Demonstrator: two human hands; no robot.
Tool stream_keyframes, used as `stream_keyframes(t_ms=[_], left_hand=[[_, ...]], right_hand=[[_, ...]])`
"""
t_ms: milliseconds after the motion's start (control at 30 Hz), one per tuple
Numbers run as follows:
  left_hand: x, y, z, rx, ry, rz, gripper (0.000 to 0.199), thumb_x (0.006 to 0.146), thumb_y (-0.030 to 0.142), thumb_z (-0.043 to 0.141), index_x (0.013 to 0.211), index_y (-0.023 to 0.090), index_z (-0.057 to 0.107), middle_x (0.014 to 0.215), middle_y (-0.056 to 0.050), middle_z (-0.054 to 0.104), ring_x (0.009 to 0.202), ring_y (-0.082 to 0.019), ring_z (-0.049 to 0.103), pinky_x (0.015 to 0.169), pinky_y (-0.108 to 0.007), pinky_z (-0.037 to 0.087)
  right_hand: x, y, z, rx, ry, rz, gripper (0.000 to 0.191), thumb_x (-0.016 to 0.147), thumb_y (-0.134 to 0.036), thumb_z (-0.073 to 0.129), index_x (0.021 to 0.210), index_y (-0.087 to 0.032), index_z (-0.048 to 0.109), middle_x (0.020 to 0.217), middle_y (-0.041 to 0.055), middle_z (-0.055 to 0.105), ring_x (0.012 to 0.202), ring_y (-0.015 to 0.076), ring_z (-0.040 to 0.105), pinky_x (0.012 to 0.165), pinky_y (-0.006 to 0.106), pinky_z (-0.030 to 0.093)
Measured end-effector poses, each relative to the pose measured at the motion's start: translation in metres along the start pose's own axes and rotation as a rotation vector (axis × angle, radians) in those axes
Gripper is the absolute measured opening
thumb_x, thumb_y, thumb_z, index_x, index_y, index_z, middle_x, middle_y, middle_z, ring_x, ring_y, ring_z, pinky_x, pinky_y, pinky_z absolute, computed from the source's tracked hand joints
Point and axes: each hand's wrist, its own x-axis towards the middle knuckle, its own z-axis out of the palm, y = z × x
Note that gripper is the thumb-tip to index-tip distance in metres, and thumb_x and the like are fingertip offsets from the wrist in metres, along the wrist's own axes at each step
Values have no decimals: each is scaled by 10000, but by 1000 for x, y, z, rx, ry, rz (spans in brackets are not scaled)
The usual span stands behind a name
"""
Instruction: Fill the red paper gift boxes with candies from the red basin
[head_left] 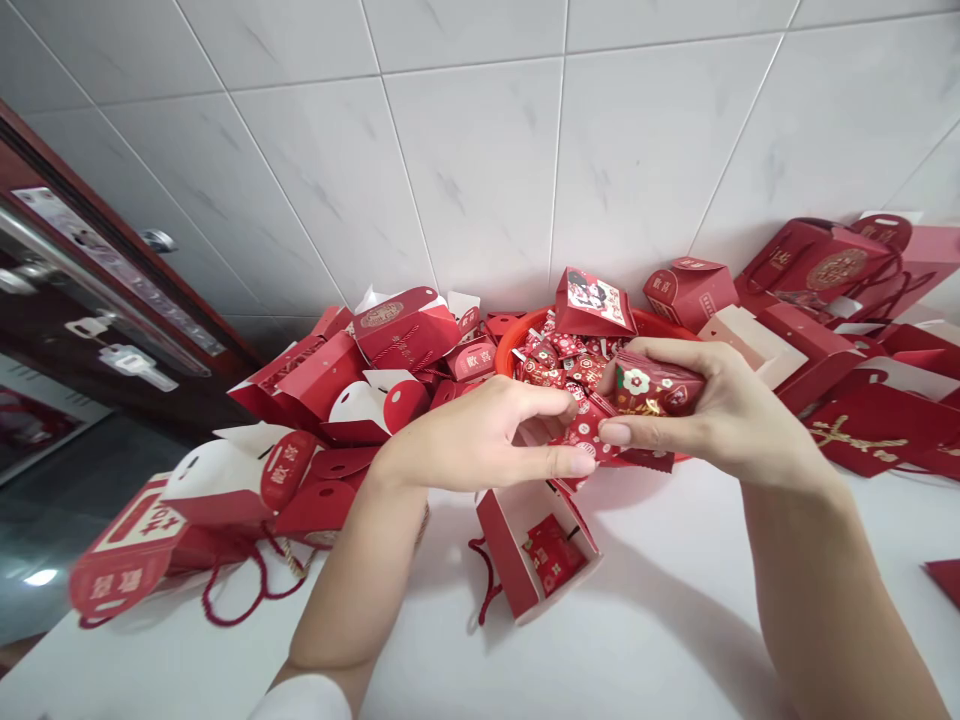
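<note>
Over the red basin (504, 358) of small wrapped sweets, my right hand (724, 405) grips dark red wrapped snack packets (651, 384) with a white flower print. My left hand (499, 435) has its thumb and fingers closed on a lighter red wrapped packet (586, 425) with white dots, close beside my right thumb. Just below the hands stands an open red gift box (504, 560) with a pale inside and a dark red cord. One red packet (553, 555) lies in it.
Red gift boxes (409, 325) and bags crowd the left, some with cord handles (259, 590). More boxes (787, 345) and bags stand at the right. A small box (596, 300) rests on the basin's back. Behind is a tiled wall (472, 170); a door with keys (135, 365) is at left.
</note>
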Motion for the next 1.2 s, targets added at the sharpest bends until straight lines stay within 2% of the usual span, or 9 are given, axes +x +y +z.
stream_keyframes(t_ms=[100,200,333,467,700,867,933,1100,1200], left_hand=[[-2,-2,-7,63,-115,38,334,964,395,577,736,192,443,666,52,441,582,-93,397,540,-249,313],[-7,-4,-14,88,-274,96,339,951,322,582,704,209,379,629,58,396,558,-96,366,546,-255,327],[-11,-2,-17,60,-385,108,256,926,281,579,727,214,432,643,24,502,581,-123,449,584,-268,388],[-10,-2,-15,66,-450,70,225,905,280,592,734,218,458,573,28,507,516,-125,438,516,-266,361],[-5,-5,-9,208,-416,49,259,836,237,644,658,206,458,512,67,440,444,-93,380,454,-252,283],[7,-2,1,316,-509,5,72,831,225,694,784,170,692,605,28,629,487,-106,474,483,-245,310],[10,0,8,396,-512,-30,83,833,242,701,859,177,747,688,2,699,532,-124,513,504,-256,316],[8,8,23,596,-457,-82,177,862,239,638,959,219,785,822,-31,755,670,-188,617,525,-294,290],[6,12,29,664,-474,-75,179,858,221,615,914,181,781,836,-65,746,688,-210,633,518,-314,290]], right_hand=[[-4,0,-7,21,-73,-14,328,732,-450,857,828,-209,657,658,-20,591,546,117,502,452,229,409],[-7,1,-11,18,-326,-50,226,811,-361,786,807,-190,638,655,-12,614,537,106,517,468,216,423],[-6,3,-1,-35,-647,-293,32,845,-170,645,823,-148,638,768,42,676,652,117,576,590,219,461],[-1,5,10,-170,-825,-353,140,872,-63,555,921,-132,668,831,61,708,696,128,585,651,231,461],[-8,-4,12,-374,-827,-206,243,947,-29,477,975,-157,682,918,86,710,820,174,636,725,261,465],[-17,-9,12,-445,-845,-173,173,921,-58,518,897,-160,656,861,59,687,764,168,606,688,260,449],[-19,-8,11,-456,-848,-171,157,917,-72,529,913,-157,661,869,61,689,762,169,611,678,261,449],[-17,-8,10,-424,-852,-155,182,930,-75,514,983,-147,672,925,80,704,805,178,639,700,255,465],[-16,-9,10,-400,-855,-143,207,907,-41,523,1007,-153,666,948,73,713,812,172,649,707,245,470]])
